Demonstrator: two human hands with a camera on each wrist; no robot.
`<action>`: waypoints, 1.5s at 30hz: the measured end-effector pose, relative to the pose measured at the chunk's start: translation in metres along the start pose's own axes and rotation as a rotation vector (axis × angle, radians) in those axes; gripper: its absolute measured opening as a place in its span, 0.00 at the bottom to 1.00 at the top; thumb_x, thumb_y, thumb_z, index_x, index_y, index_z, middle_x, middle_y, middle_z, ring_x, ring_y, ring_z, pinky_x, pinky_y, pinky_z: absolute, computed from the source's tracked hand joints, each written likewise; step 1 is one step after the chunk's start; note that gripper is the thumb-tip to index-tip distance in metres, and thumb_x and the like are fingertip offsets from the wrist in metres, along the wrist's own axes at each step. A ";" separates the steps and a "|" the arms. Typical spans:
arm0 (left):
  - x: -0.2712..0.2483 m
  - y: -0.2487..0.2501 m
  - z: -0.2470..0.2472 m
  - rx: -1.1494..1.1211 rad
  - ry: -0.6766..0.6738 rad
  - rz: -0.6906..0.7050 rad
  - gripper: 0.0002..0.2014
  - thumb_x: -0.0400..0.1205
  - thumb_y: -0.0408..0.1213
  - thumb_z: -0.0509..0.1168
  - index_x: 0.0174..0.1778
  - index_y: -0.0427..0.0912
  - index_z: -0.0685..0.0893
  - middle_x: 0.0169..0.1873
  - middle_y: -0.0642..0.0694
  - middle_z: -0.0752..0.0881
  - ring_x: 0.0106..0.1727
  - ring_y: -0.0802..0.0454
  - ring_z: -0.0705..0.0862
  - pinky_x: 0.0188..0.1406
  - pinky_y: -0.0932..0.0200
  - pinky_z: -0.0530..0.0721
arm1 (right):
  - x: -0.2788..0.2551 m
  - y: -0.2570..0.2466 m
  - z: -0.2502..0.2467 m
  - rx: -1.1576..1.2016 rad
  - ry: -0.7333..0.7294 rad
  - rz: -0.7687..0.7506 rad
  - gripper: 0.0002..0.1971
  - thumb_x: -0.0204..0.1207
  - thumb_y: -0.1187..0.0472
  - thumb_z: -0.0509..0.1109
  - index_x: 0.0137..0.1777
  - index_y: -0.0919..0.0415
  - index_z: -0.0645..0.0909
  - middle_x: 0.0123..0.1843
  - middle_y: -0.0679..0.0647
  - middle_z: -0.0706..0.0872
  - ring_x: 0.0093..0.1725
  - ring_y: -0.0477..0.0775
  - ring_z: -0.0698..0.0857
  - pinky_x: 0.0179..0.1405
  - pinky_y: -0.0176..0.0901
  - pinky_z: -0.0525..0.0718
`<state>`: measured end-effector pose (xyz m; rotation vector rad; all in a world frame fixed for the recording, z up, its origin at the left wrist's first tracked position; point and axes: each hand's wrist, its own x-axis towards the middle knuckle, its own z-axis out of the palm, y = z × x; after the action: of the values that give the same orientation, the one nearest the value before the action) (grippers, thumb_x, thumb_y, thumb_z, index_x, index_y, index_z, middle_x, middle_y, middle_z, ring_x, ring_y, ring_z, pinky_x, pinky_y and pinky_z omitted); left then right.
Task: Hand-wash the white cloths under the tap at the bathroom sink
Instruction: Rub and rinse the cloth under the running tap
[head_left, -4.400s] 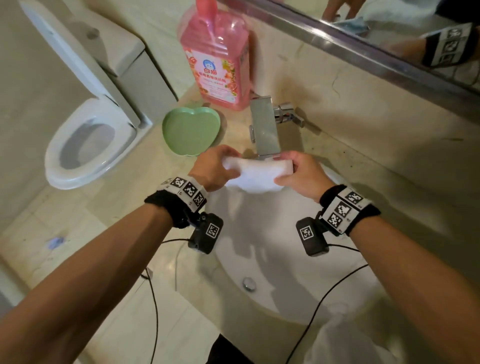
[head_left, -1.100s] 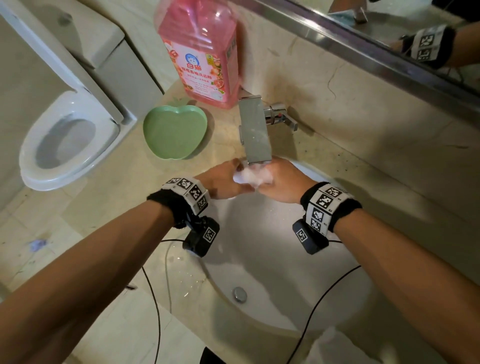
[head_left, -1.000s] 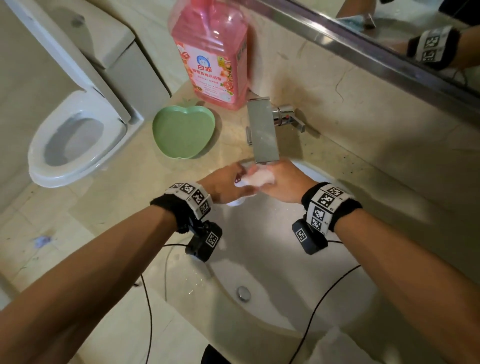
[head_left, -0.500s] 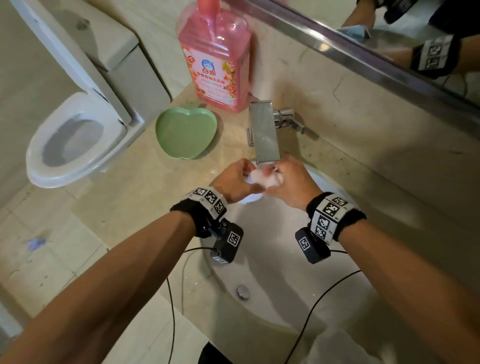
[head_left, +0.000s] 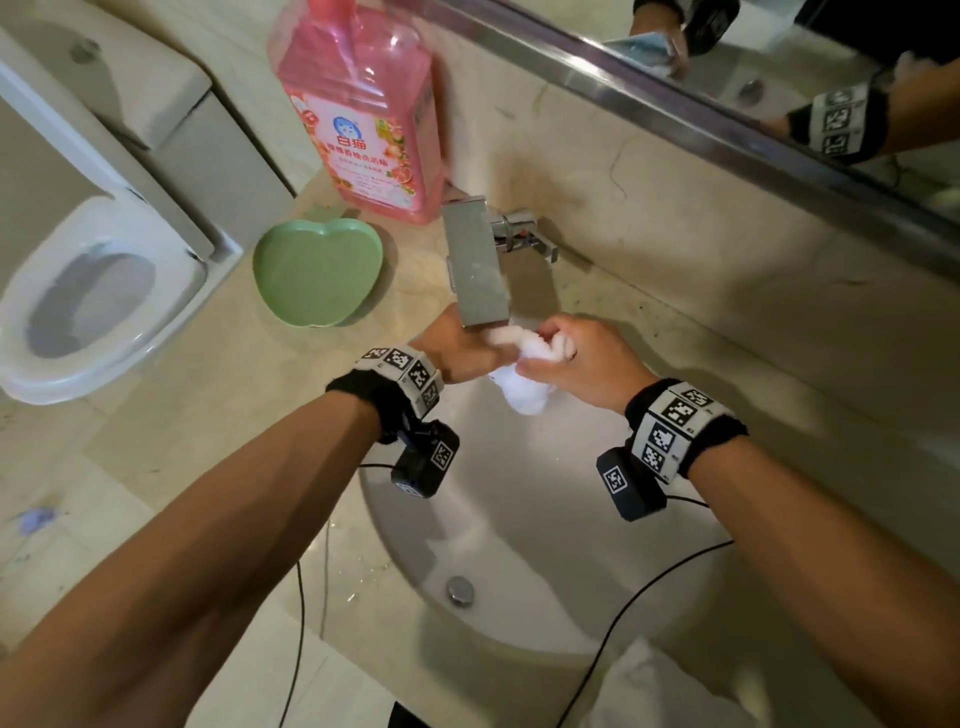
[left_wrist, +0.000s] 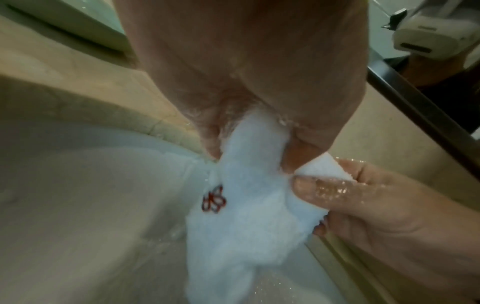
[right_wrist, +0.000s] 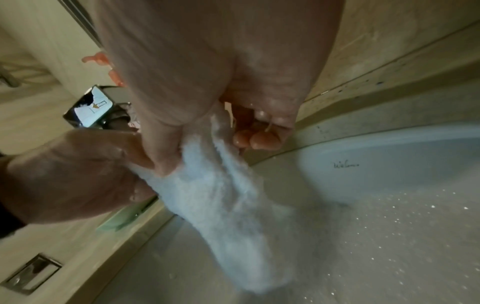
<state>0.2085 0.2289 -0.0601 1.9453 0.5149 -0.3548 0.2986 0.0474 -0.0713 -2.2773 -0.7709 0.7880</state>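
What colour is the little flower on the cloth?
Red, on the white cloth; the left wrist view shows it best.

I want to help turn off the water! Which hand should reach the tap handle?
Probably the right hand. The handle sticks out on the tap's right side, nearer that hand. The left hand could keep gripping the cloth over the sink.

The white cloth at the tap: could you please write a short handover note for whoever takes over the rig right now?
Left hand: grips one end of the white cloth, just below the tap.
Right hand: grips the other end; its fingers are curled round it.
The cloth is bunched between both hands over the sink, its free end hanging into the bowl.
Done: cloth and hands are wet.
Left: finish rubbing and rinsing; another white cloth lies at the near rim, probably next.
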 end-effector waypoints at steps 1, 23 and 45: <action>-0.003 0.001 -0.002 0.005 0.000 0.034 0.16 0.76 0.41 0.71 0.56 0.39 0.81 0.47 0.46 0.83 0.48 0.51 0.81 0.48 0.61 0.81 | 0.001 0.000 0.000 0.007 -0.016 0.016 0.19 0.62 0.39 0.82 0.47 0.47 0.81 0.36 0.42 0.84 0.33 0.37 0.81 0.29 0.31 0.72; -0.057 -0.038 -0.041 -0.333 0.251 -0.365 0.22 0.84 0.51 0.63 0.64 0.36 0.72 0.56 0.42 0.81 0.52 0.42 0.87 0.46 0.41 0.91 | 0.026 -0.065 0.059 0.085 0.034 0.100 0.11 0.83 0.66 0.64 0.40 0.71 0.81 0.44 0.69 0.88 0.47 0.69 0.89 0.35 0.39 0.83; 0.002 -0.027 0.004 0.185 -0.036 -0.080 0.18 0.61 0.43 0.83 0.42 0.54 0.84 0.37 0.61 0.91 0.31 0.69 0.83 0.27 0.78 0.75 | 0.006 -0.036 0.012 0.625 -0.066 0.058 0.19 0.67 0.75 0.67 0.34 0.45 0.84 0.32 0.39 0.84 0.31 0.37 0.81 0.29 0.32 0.78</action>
<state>0.1966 0.2355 -0.0844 2.0966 0.5544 -0.5027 0.2829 0.0785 -0.0564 -1.7228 -0.4058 0.9729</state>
